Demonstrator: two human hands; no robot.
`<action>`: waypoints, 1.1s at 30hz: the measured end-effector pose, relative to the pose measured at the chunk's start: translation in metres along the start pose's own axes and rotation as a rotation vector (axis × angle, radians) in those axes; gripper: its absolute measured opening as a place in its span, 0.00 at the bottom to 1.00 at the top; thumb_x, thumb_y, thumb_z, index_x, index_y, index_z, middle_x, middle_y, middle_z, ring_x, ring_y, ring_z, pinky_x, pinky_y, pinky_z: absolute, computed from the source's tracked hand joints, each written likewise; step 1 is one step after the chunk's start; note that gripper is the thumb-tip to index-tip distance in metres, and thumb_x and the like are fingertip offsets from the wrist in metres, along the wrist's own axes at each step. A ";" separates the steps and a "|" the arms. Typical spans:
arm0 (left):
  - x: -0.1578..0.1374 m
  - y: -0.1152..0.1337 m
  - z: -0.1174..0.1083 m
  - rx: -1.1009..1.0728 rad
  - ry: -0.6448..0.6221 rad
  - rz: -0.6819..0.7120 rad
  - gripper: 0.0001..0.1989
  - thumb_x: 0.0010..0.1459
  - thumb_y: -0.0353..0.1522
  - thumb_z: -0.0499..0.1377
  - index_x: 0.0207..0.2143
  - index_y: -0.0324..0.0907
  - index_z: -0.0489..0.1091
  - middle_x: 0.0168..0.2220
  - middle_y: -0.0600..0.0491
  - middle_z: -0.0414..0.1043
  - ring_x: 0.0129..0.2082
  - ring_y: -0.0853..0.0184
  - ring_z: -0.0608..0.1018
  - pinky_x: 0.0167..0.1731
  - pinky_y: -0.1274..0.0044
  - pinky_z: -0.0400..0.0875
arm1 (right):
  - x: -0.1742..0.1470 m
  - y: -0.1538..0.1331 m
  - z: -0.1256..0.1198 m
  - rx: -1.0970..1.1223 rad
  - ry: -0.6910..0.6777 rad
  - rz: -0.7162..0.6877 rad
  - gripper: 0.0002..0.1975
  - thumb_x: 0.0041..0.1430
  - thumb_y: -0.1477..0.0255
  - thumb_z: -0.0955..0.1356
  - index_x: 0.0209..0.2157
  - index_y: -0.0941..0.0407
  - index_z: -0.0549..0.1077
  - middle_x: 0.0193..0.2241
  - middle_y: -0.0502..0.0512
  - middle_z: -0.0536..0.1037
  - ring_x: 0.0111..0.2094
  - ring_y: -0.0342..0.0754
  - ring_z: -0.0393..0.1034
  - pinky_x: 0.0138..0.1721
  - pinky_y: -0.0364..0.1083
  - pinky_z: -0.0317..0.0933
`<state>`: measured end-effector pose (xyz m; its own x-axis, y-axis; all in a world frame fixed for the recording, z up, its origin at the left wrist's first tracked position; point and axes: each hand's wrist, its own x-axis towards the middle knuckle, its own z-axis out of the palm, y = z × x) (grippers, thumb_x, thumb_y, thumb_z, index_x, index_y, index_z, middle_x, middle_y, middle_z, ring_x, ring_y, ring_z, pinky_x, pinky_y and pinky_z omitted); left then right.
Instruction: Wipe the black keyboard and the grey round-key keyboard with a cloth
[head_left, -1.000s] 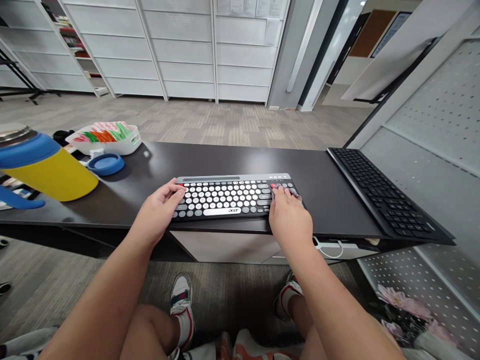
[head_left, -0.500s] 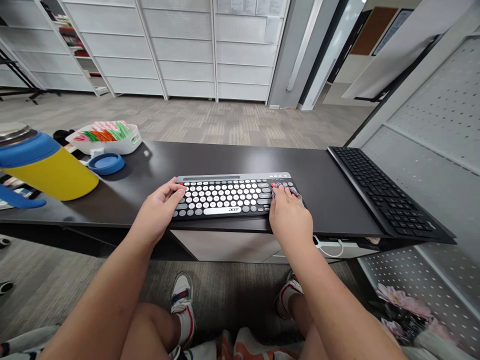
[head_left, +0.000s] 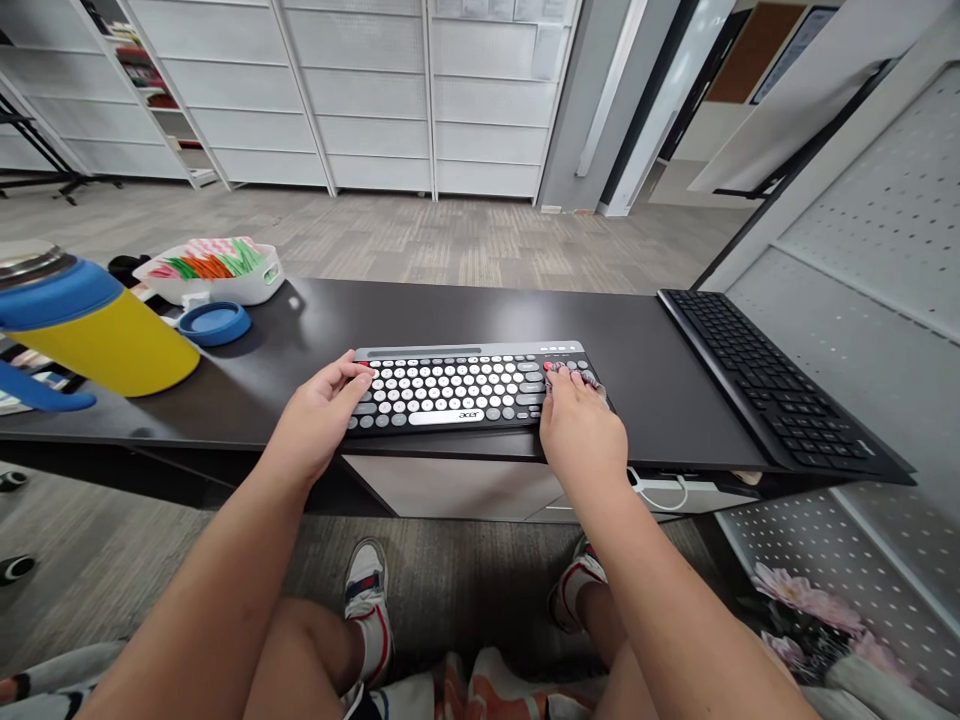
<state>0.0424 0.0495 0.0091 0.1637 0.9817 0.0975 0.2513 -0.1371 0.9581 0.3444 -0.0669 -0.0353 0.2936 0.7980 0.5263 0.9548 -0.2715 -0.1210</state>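
Observation:
A compact acer keyboard (head_left: pixel 450 385) with round white and grey keys and a few red ones lies flat on the dark desk. My left hand (head_left: pixel 319 405) pinches its left end, thumb on top near the edge. At the right end of the keys, my right hand (head_left: pixel 581 420) presses down with fingers curled over a small, crumpled greyish cloth (head_left: pixel 596 384). Most of that cloth is hidden under the fingers, so its full shape cannot be made out.
A second, black keyboard (head_left: pixel 772 390) lies along the desk's right end beside a perforated panel (head_left: pixel 877 190). To the left are a yellow and blue bottle (head_left: pixel 112 335), a blue lid (head_left: pixel 214 323) and a white basket (head_left: pixel 259 285) with colourful contents.
Both hands stay at the same ends of the keyboard, the right one still on the cloth. Only a slight shift of the camera view shows.

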 end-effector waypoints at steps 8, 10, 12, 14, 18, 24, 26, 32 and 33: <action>-0.002 0.004 0.000 0.014 0.004 0.010 0.11 0.62 0.43 0.65 0.41 0.48 0.79 0.69 0.46 0.69 0.75 0.54 0.60 0.73 0.61 0.51 | 0.000 -0.001 -0.004 0.005 -0.021 0.015 0.19 0.74 0.75 0.60 0.59 0.63 0.75 0.60 0.68 0.78 0.62 0.58 0.74 0.61 0.56 0.70; -0.002 0.005 0.001 0.011 0.005 0.012 0.11 0.62 0.43 0.65 0.41 0.48 0.79 0.69 0.46 0.69 0.75 0.54 0.59 0.73 0.61 0.51 | 0.001 -0.002 -0.005 0.006 -0.026 0.014 0.19 0.74 0.76 0.60 0.59 0.64 0.75 0.60 0.69 0.78 0.62 0.58 0.74 0.62 0.56 0.70; -0.001 0.005 0.001 0.005 0.004 0.014 0.11 0.62 0.43 0.65 0.41 0.48 0.79 0.69 0.46 0.69 0.76 0.54 0.59 0.73 0.61 0.51 | 0.001 -0.002 -0.006 0.008 -0.037 0.016 0.20 0.74 0.76 0.61 0.59 0.65 0.75 0.60 0.69 0.78 0.62 0.58 0.74 0.62 0.57 0.69; -0.001 0.004 0.002 0.002 0.002 0.017 0.11 0.62 0.44 0.65 0.41 0.48 0.79 0.68 0.46 0.70 0.76 0.54 0.59 0.73 0.62 0.52 | 0.001 -0.002 -0.007 0.010 -0.047 0.020 0.20 0.74 0.75 0.61 0.60 0.65 0.75 0.61 0.69 0.77 0.63 0.59 0.74 0.62 0.57 0.69; -0.001 0.002 0.001 0.016 -0.001 0.018 0.12 0.62 0.45 0.65 0.42 0.48 0.79 0.69 0.46 0.69 0.75 0.54 0.60 0.72 0.62 0.52 | 0.001 -0.001 -0.005 0.015 -0.039 0.017 0.20 0.73 0.75 0.61 0.59 0.64 0.75 0.60 0.69 0.78 0.62 0.59 0.74 0.61 0.57 0.70; -0.002 0.003 0.000 0.029 -0.007 0.013 0.12 0.63 0.45 0.64 0.42 0.48 0.79 0.70 0.47 0.67 0.75 0.54 0.59 0.73 0.62 0.52 | 0.000 0.000 -0.003 0.020 -0.018 0.015 0.19 0.74 0.75 0.60 0.59 0.63 0.75 0.60 0.69 0.78 0.62 0.59 0.74 0.61 0.58 0.71; -0.002 0.002 0.000 0.038 -0.008 0.015 0.12 0.63 0.45 0.64 0.42 0.48 0.78 0.70 0.47 0.67 0.75 0.53 0.59 0.72 0.62 0.53 | 0.000 -0.001 -0.003 0.024 -0.027 0.018 0.19 0.73 0.76 0.61 0.59 0.63 0.75 0.60 0.69 0.78 0.62 0.59 0.74 0.60 0.58 0.71; -0.002 0.001 -0.001 0.042 -0.009 0.015 0.13 0.63 0.45 0.64 0.43 0.48 0.79 0.71 0.47 0.67 0.75 0.53 0.60 0.72 0.63 0.53 | 0.001 0.000 -0.004 0.022 -0.027 0.006 0.19 0.73 0.75 0.60 0.59 0.63 0.75 0.60 0.69 0.78 0.62 0.59 0.74 0.60 0.58 0.71; -0.002 0.001 -0.001 0.038 -0.008 0.014 0.12 0.63 0.45 0.64 0.43 0.48 0.79 0.70 0.47 0.67 0.75 0.53 0.60 0.72 0.63 0.53 | 0.000 0.000 -0.005 0.018 -0.030 0.007 0.20 0.73 0.75 0.60 0.59 0.63 0.75 0.60 0.69 0.78 0.62 0.59 0.74 0.60 0.57 0.71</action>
<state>0.0419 0.0476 0.0105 0.1754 0.9785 0.1089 0.2851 -0.1563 0.9457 0.3445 -0.0691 -0.0312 0.3012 0.8122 0.4995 0.9533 -0.2678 -0.1395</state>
